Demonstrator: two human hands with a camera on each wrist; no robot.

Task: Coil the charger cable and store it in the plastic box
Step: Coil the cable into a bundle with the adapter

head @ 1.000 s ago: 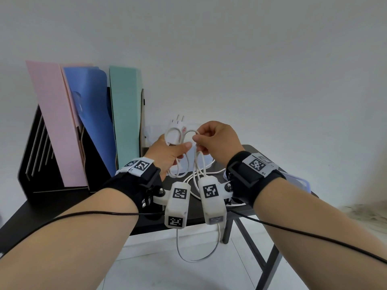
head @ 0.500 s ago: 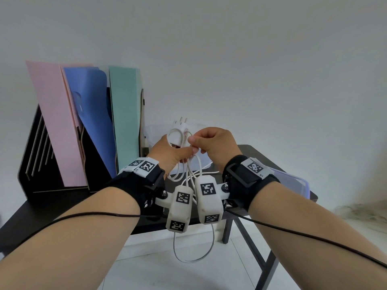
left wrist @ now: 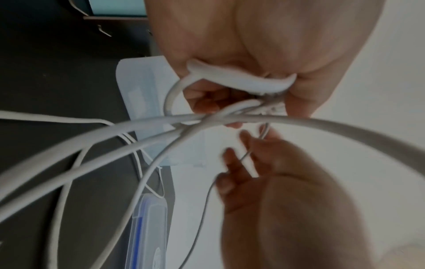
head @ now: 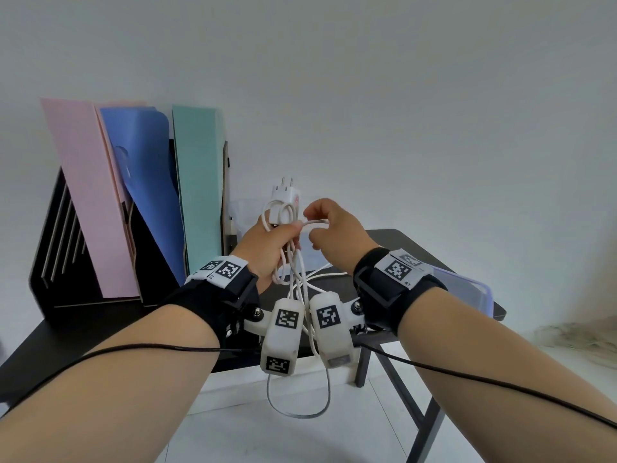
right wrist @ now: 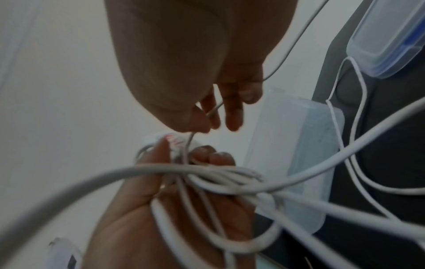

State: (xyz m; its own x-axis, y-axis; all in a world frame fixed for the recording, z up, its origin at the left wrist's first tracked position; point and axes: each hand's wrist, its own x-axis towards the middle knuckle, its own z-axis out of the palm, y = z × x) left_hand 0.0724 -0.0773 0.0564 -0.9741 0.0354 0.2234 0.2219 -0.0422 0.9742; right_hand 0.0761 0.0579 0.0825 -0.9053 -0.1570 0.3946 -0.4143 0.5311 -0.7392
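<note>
Pinching cable (head: 315, 223) between right-hand fingers (head: 312, 212).

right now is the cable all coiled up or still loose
Partly coiled. The left hand holds several loops of cable by the charger, but a long slack loop hangs below the table.

A smooth white rubbery cable (head: 302, 279) is showing a soft sheen beside a glossy white plastic plug (head: 285, 195) with two metal pins. Behind the plug, matt paper folders (head: 197, 182) are standing in a black rack (head: 50, 262). A clear, shiny plastic box (head: 467, 289) is resting on the matt black table (head: 417, 242).
</note>
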